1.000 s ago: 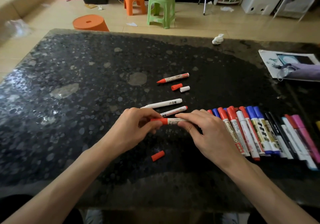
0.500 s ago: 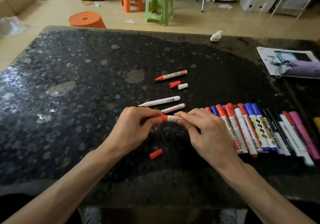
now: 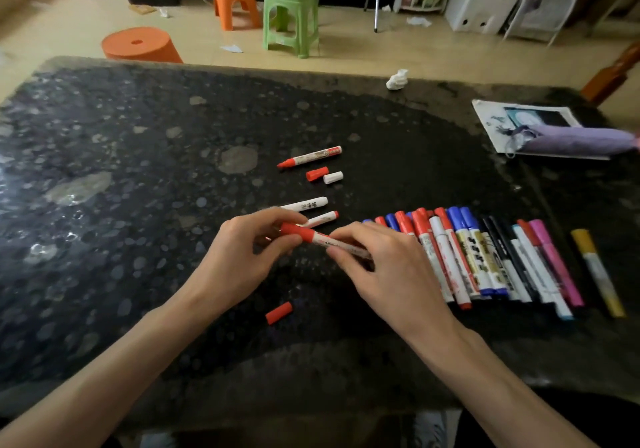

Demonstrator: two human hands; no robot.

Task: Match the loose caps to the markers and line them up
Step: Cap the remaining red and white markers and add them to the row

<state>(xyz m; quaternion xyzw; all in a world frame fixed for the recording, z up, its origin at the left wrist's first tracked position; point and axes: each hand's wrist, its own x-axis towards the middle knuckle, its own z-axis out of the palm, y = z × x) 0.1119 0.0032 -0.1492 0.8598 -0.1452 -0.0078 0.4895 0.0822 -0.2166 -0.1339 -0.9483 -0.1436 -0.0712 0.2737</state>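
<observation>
Now pinching a marker (image 3: 327, 239) by its red cap (image 3: 298, 232) with the left hand (image 3: 242, 260) and by its white barrel with the right hand (image 3: 391, 271), low over the table (image 3: 138, 205), left of the row (image 3: 485, 257) and in front of two loose pens (image 3: 320, 219). Cannot tell whether fully seated; if pushed off-axis, could sit crooked and pop off once laid in line. Could also nudge those pens with the knuckles and roll them, or mismatch what remains: near cap (image 3: 278, 313) by the wrists, far red cap (image 3: 317, 174) and white cap (image 3: 333, 177) beside the bare marker (image 3: 308, 157) farther off.
</observation>
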